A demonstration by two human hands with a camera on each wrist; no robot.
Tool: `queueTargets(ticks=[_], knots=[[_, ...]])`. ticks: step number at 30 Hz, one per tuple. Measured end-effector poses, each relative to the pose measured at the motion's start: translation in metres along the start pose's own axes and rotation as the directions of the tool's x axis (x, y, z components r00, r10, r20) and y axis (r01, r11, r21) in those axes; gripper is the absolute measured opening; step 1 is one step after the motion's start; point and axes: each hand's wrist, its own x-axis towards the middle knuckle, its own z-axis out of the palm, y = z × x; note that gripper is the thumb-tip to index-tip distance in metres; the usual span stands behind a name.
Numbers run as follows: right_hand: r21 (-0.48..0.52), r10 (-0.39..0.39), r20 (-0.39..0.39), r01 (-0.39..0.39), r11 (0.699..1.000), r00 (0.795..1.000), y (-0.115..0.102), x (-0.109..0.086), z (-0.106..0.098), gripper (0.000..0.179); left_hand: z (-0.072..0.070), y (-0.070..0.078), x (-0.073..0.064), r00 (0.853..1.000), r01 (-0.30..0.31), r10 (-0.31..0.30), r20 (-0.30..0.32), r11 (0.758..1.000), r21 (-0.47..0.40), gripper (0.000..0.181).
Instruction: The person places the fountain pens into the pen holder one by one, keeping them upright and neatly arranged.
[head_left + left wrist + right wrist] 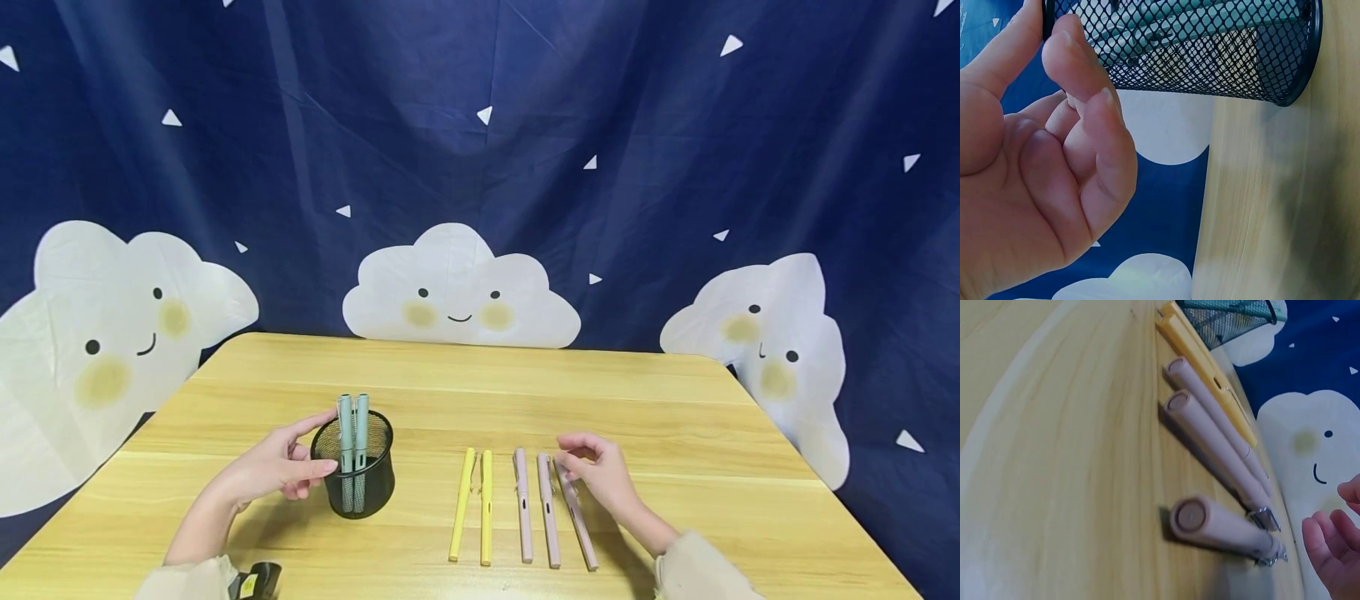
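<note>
Backdrop of navy fabric fills the head view behind a pale wood-grain table with rounded far corners. Three white smiling clouds with yellowish cheeks are printed on the fabric: one at the left, one at the right, and a middle cloud just above the table's far edge.

Cream sleeves cover both forearms. The left hand holds the rim of a black wire-mesh pen cup between thumb and index finger, its other fingers bent beneath. The right hand is at the clip end of the rightmost lilac pen, fingers loosely bent, thumb and fingertips apart; whether it touches the pen I cannot tell.

The cup stands upright on the left part of the table, a black device with a yellow label near it at the left wrist. Two sage-green capped pens stand inside, clip ends up. Right of the cup lie two yellow pens, then two more lilac pens beside the slanted rightmost one.

Small white triangles dot the fabric.
</note>
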Motion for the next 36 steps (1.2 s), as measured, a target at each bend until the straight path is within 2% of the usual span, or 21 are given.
queueTargets(ticks=[7, 16, 22, 31, 36], knots=[[-0.057, 0.048, 0.043, -0.045, 0.997, 0.998, 0.003, -0.002, -0.008, 0.026, 0.0, 0.001, 0.0, 1.0, 0.002, -0.002, 0.003, 1.0, -0.003, 0.078], [-0.097, 0.047, 0.142, -0.034, 0.995, 0.989, 0.009, -0.003, -0.018, 0.029, 0.001, 0.002, -0.001, 1.0, -0.008, 0.008, 0.007, 1.0, -0.002, 0.078], [-0.113, 0.097, 0.194, -0.076, 0.991, 0.976, 0.011, -0.002, -0.022, 0.033, 0.001, 0.001, -0.001, 1.0, -0.003, 0.003, 0.007, 1.0, -0.006, 0.078], [-0.172, 0.126, 0.246, -0.084, 0.982, 0.961, 0.014, -0.001, -0.027, 0.034, 0.0, 0.0, -0.001, 1.0, -0.012, 0.012, 0.006, 1.0, -0.001, 0.077], [-0.197, 0.144, 0.302, -0.086, 0.977, 0.942, 0.014, 0.001, -0.03, 0.037, 0.0, 0.0, -0.001, 1.0, -0.007, 0.007, 0.001, 1.0, -0.003, 0.077]])
